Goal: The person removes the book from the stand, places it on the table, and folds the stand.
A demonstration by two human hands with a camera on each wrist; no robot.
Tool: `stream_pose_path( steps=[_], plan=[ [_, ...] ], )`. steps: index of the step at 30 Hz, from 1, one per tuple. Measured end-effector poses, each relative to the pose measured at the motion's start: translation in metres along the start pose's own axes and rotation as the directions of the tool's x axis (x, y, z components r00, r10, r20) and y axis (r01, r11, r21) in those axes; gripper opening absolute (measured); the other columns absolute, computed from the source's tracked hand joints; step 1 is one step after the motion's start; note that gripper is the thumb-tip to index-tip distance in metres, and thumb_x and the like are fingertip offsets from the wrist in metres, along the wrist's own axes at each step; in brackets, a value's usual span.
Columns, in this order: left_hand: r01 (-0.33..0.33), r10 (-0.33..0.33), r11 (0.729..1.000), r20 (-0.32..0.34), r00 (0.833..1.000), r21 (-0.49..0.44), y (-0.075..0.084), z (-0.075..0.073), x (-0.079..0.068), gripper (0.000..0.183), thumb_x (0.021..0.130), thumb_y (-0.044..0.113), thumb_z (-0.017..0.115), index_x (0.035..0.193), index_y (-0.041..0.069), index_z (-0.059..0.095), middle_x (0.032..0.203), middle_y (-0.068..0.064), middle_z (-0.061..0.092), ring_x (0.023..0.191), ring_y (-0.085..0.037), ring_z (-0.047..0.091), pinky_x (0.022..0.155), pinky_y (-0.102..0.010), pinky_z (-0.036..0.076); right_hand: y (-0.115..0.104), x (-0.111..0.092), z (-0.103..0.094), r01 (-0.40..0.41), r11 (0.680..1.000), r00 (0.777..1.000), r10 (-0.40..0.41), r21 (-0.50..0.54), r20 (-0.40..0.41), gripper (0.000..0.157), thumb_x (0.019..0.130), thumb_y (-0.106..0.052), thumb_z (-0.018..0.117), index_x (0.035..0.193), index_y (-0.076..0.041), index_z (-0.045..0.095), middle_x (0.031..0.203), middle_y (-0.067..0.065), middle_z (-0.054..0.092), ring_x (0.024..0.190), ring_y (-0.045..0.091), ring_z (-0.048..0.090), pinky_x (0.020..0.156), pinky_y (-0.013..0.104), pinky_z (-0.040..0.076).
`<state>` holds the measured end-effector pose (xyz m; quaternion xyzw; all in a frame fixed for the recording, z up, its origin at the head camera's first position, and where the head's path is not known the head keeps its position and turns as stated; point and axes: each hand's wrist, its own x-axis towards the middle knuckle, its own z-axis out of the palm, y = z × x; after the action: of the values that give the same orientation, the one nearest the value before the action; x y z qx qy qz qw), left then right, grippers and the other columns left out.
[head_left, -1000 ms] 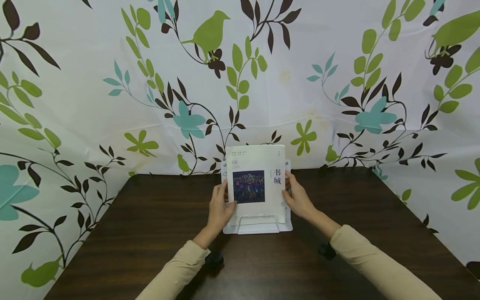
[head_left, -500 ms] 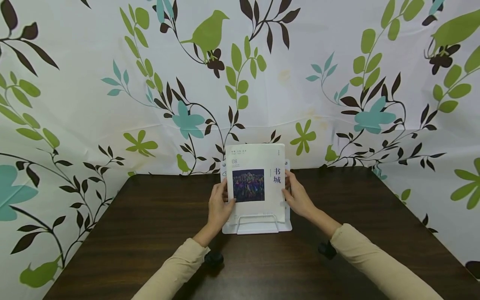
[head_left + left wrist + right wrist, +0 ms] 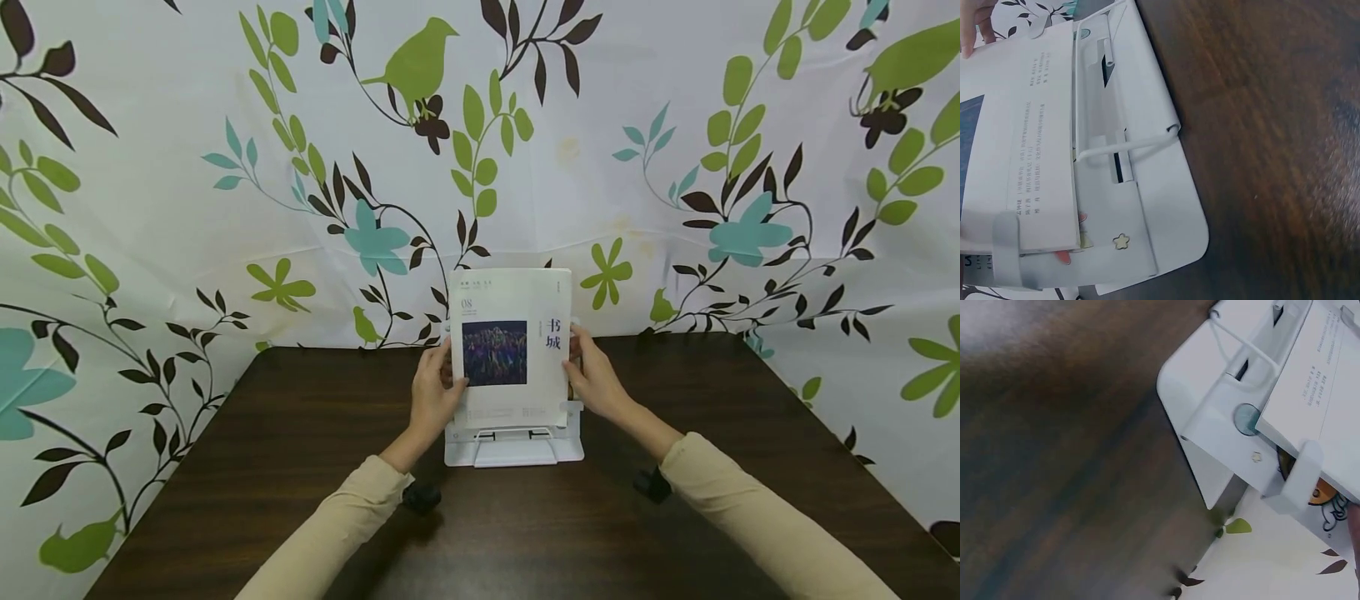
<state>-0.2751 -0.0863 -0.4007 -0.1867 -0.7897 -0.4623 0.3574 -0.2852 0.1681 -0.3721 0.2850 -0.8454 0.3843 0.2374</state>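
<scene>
A white book (image 3: 510, 392) with a dark square picture on its cover leans nearly upright in front of a white book stand (image 3: 457, 450). My left hand (image 3: 433, 387) grips the book's left edge, thumb on the cover and fingers behind. Along the opposite edge my right hand (image 3: 597, 375) holds it the same way. In the left wrist view, the book's bottom edge lies above the stand's white wire bar (image 3: 1129, 145), apart from it. A white side clip (image 3: 1007, 250) overlaps one edge of the book, and another clip (image 3: 1302, 475) shows in the right wrist view.
The stand is on a dark brown wooden table (image 3: 315, 417). Behind it hangs a white cloth (image 3: 562, 183) printed with leaves and birds. Black wrist devices (image 3: 422, 497) sit under both wrists.
Both hands have raised the book on the stand, and its bottom edge has come up out of the wire bar. The stand has stayed in place.
</scene>
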Motion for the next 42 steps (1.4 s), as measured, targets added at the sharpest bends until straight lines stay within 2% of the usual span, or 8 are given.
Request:
stream_pose_path(
  steps=[6,14,21,26,34,36,38,42],
  plan=[
    [-0.017,0.017,1.0,-0.017,1.0,0.007,0.002,-0.002,0.006,0.066,0.064,-0.014,0.071,0.125,-0.01,0.047,0.101,-0.021,0.052,0.076,-0.025,0.057,0.058,-0.03,0.052,-0.007,0.008,-0.006,0.008,1.0,1.0,-0.008,0.0,0.005,0.053,0.081,0.014,0.053,0.129,0.008,0.032,0.097,0.02,0.055,0.085,0.028,0.056,0.067,0.038,0.047],
    [-0.055,0.054,0.998,-0.049,0.997,-0.025,0.008,-0.005,0.019,0.063,0.065,-0.016,0.069,0.124,-0.009,0.048,0.103,-0.021,0.051,0.077,-0.026,0.056,0.061,-0.032,0.053,-0.011,0.018,-0.013,0.055,0.998,0.998,-0.055,0.001,-0.036,0.054,0.081,0.013,0.055,0.129,0.004,0.033,0.095,0.018,0.055,0.081,0.026,0.056,0.057,0.03,0.046],
    [-0.091,0.091,0.996,-0.074,0.993,0.002,0.015,-0.008,0.029,0.06,0.067,-0.015,0.067,0.124,-0.01,0.048,0.103,-0.021,0.051,0.079,-0.026,0.054,0.061,-0.034,0.053,-0.017,0.023,-0.016,0.071,0.997,0.996,-0.068,0.043,-0.055,0.054,0.082,0.014,0.052,0.131,0.003,0.03,0.098,0.019,0.052,0.083,0.025,0.053,0.058,0.036,0.051],
    [-0.084,0.085,0.996,-0.071,0.994,0.027,0.018,-0.011,0.031,0.061,0.068,-0.014,0.067,0.126,-0.009,0.047,0.104,-0.021,0.051,0.081,-0.026,0.054,0.062,-0.034,0.053,-0.022,0.023,-0.018,0.076,0.995,0.995,-0.072,0.06,-0.061,0.054,0.082,0.015,0.052,0.13,0.004,0.031,0.099,0.019,0.052,0.083,0.024,0.052,0.059,0.038,0.052],
    [-0.062,0.062,0.998,-0.004,0.998,-0.011,0.025,-0.014,0.023,0.064,0.069,-0.013,0.068,0.128,-0.009,0.044,0.107,-0.021,0.049,0.08,-0.026,0.054,0.063,-0.034,0.052,-0.026,0.016,-0.024,0.021,0.998,0.998,-0.017,0.066,-0.057,0.056,0.081,0.015,0.053,0.132,0.004,0.032,0.097,0.02,0.054,0.081,0.025,0.054,0.057,0.03,0.05],
    [-0.057,0.057,0.998,0.018,0.998,-0.018,0.027,-0.013,0.02,0.065,0.069,-0.012,0.069,0.129,-0.009,0.044,0.107,-0.02,0.048,0.08,-0.026,0.054,0.064,-0.032,0.053,-0.036,0.014,-0.029,-0.014,0.996,0.999,0.017,0.084,-0.042,0.055,0.08,0.017,0.052,0.131,0.006,0.033,0.095,0.023,0.054,0.08,0.029,0.054,0.057,0.028,0.048],
    [-0.048,0.049,0.999,0.042,0.998,-0.019,0.029,-0.013,0.017,0.066,0.069,-0.012,0.07,0.129,-0.009,0.043,0.107,-0.02,0.048,0.081,-0.024,0.054,0.064,-0.03,0.052,-0.043,0.013,-0.035,-0.066,0.99,0.998,0.067,0.121,-0.006,0.055,0.08,0.018,0.051,0.131,0.009,0.033,0.095,0.026,0.054,0.08,0.034,0.055,0.059,0.026,0.047],
    [-0.028,0.03,0.999,0.089,0.996,-0.032,0.034,-0.009,0.009,0.068,0.069,-0.011,0.071,0.13,-0.01,0.042,0.107,-0.019,0.047,0.081,-0.022,0.052,0.064,-0.027,0.052,-0.032,0.011,-0.042,-0.17,0.961,0.984,0.156,0.219,0.083,0.056,0.081,0.017,0.051,0.133,0.009,0.031,0.096,0.028,0.054,0.079,0.033,0.057,0.06,0.024,0.047]
  ],
)
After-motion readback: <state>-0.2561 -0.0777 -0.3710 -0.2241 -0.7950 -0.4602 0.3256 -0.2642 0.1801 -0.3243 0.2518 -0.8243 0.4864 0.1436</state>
